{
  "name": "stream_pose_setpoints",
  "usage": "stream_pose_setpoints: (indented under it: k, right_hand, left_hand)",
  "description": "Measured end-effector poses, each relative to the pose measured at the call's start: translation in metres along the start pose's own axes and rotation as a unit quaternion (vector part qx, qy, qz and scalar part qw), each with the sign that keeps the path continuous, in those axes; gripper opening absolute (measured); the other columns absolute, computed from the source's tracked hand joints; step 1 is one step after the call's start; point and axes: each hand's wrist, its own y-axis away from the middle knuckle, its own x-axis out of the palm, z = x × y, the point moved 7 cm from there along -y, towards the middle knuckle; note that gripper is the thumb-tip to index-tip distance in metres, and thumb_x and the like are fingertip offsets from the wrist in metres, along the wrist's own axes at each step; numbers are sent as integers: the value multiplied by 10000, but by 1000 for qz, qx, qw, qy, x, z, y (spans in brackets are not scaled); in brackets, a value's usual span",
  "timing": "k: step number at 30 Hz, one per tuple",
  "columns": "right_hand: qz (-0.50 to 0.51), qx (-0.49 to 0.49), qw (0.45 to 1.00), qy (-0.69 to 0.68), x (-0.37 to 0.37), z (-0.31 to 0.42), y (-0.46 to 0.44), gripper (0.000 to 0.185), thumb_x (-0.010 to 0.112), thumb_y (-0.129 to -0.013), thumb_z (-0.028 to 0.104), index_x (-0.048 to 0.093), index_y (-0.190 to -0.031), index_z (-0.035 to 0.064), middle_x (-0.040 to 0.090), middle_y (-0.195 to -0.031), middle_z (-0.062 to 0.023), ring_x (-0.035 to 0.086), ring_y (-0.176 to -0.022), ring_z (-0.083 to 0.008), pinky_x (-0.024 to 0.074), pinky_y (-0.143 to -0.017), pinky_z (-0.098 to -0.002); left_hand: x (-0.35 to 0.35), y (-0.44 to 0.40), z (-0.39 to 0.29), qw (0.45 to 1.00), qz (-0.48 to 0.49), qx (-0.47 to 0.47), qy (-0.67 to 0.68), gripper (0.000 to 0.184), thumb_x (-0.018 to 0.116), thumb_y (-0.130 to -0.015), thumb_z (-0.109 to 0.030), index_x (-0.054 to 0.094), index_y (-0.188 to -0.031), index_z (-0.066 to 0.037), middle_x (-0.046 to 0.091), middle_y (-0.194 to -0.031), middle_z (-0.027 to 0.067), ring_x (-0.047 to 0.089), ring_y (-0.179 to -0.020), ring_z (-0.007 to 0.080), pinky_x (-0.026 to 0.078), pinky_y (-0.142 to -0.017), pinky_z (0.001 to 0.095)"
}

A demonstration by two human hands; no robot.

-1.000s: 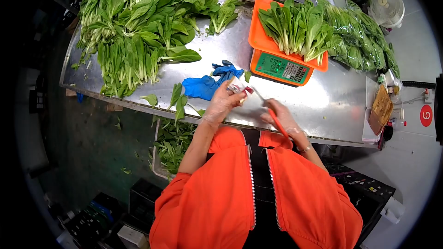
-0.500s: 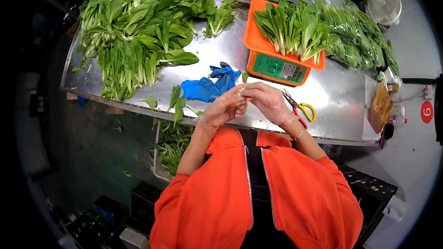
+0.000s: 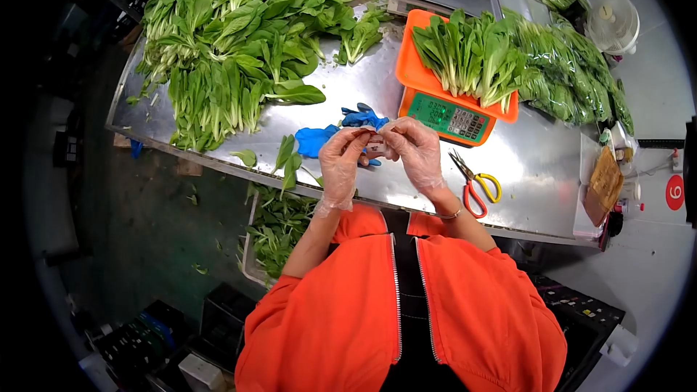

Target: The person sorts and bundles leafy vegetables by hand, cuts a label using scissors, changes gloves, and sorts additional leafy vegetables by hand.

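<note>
Packet (image 3: 377, 148): small, whitish; looks light, thin, soft, probably slippery through my clear gloves (image 3: 430, 176) (print unreadable from here). Best pinched by its edges.
Packet spot: between my fingertips, above the counter (image 3: 537, 167), inboard of its front edge.
Left hand (image 3: 340, 165): closed, pinching its left side.
Right hand (image 3: 418, 149): pinching its right side.
Scissors (image 3: 468, 183): right of my right hand, near the front edge.

- Leafy pile (image 3: 225, 51) left on the bench (image 3: 537, 181)
- Scale (image 3: 450, 115) right of it, bearing a bunch (image 3: 468, 58)
- Bagged greens (image 3: 570, 72) right of that
- Scissors (image 3: 473, 176) right of the right hand (image 3: 420, 151)
</note>
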Motion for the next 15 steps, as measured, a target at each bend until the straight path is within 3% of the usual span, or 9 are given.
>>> stream_pose_setpoints:
  k: [2, 4, 6, 8, 10, 13, 15]
  right_hand:
    - [-29, 4, 997, -77, -1, 0, -1, 104, 533, -824, 80, 558, -791, -16, 567, -726, -60, 550, -556, -114, 452, -521, -229]
    - [-177, -32, 960, -216, -22, 9, -5, 129, 516, -844, 121, 547, -843, -5, 585, -777, -77, 559, -571, -120, 468, -551, -223]
    - [-160, -28, 962, -220, -22, 15, -7, 155, 507, -853, 148, 531, -879, -3, 594, -803, -87, 568, -602, -122, 480, -581, -226]
    - [-18, 42, 991, -124, 0, 13, -10, 151, 493, -858, 135, 520, -895, -9, 590, -825, -87, 561, -614, -121, 473, -577, -232]
    - [9, 74, 985, -156, 7, 1, -6, 205, 487, -855, 123, 488, -1011, -10, 566, -842, -69, 528, -615, -95, 440, -542, -211]
    - [5, 71, 987, -146, 13, -1, -4, 197, 534, -818, 86, 513, -993, -1, 550, -793, -45, 523, -618, -85, 434, -537, -204]
    - [36, 2, 999, 16, 16, 4, -3, 169, 570, -770, 19, 545, -935, -1, 537, -765, -29, 528, -639, -78, 436, -540, -206]
  left_hand:
    - [-5, -4, 4, 999, -11, -27, 39, 100, 528, -831, -80, 607, -865, -28, 573, -751, 19, 497, -587, 60, 448, -509, 177]
    - [-24, -12, 4, 977, -75, -7, 202, 110, 514, -840, -90, 589, -886, -23, 584, -781, 32, 509, -576, 73, 481, -512, 206]
    - [-25, -8, 4, 982, -91, -12, 162, 116, 513, -842, -99, 574, -907, -24, 591, -800, 44, 540, -599, 94, 484, -505, 218]
    - [-9, -7, -3, 981, -26, 24, 191, 122, 518, -840, -108, 573, -913, -27, 594, -816, 50, 569, -645, 114, 485, -505, 220]
    - [-10, -12, -5, 981, -18, 36, 192, 126, 521, -838, -104, 569, -923, -26, 597, -833, 57, 582, -686, 131, 492, -539, 226]
    - [-13, -10, -14, 986, -21, 56, 158, 130, 533, -822, -65, 560, -942, -22, 595, -854, 59, 583, -747, 141, 498, -653, 248]
    - [-8, -5, -18, 989, -1, 57, 139, 154, 538, -810, -37, 548, -963, -22, 587, -885, 63, 575, -783, 142, 495, -678, 252]
